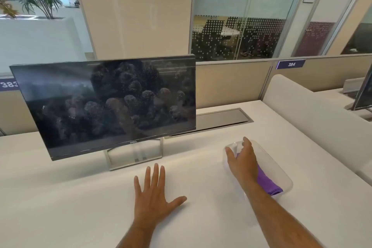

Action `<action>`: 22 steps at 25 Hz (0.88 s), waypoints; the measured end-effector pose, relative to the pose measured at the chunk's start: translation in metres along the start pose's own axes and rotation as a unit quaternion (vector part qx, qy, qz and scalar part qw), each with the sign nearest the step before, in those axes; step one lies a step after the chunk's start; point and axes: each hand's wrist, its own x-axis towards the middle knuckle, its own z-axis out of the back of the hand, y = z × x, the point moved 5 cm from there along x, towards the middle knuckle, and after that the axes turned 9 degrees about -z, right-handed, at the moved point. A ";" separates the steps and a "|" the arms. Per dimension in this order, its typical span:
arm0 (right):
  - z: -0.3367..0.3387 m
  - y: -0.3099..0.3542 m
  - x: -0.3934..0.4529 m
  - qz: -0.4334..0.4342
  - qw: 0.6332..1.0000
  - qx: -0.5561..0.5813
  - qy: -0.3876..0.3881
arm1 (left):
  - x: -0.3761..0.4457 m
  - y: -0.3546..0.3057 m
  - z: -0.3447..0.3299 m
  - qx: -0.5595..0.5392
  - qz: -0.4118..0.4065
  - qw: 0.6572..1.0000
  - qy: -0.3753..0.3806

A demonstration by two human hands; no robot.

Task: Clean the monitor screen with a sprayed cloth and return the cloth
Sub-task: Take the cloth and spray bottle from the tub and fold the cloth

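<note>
A dark, dusty-looking monitor (112, 104) stands on its metal stand at the left of the white desk (80, 197). To the right sits a clear plastic bin (281, 169) with a purple cloth (267, 183) lying inside. My right hand (241, 159) reaches into the bin's far end, above the cloth. Its thumb and fingers lie on either side of a small clear spray bottle (234, 146). My left hand (153, 193) rests flat on the desk in front of the monitor stand, fingers spread, holding nothing.
A grey cable hatch (221, 119) is set into the desk behind the bin. A padded white divider (314, 110) runs along the right side, with another monitor (364, 90) beyond it. Low partition panels stand behind the desk.
</note>
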 end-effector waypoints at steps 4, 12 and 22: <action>-0.003 -0.006 0.010 -0.052 0.998 0.033 0.001 | -0.008 0.010 -0.016 -0.001 0.018 1.000 0.008; -0.004 -0.007 0.017 -0.022 0.999 0.020 -0.037 | -0.010 0.010 -0.019 0.002 0.022 0.999 0.041; 0.017 0.067 0.001 0.186 0.968 0.122 -0.117 | -0.010 0.008 -0.017 0.002 0.023 0.999 0.042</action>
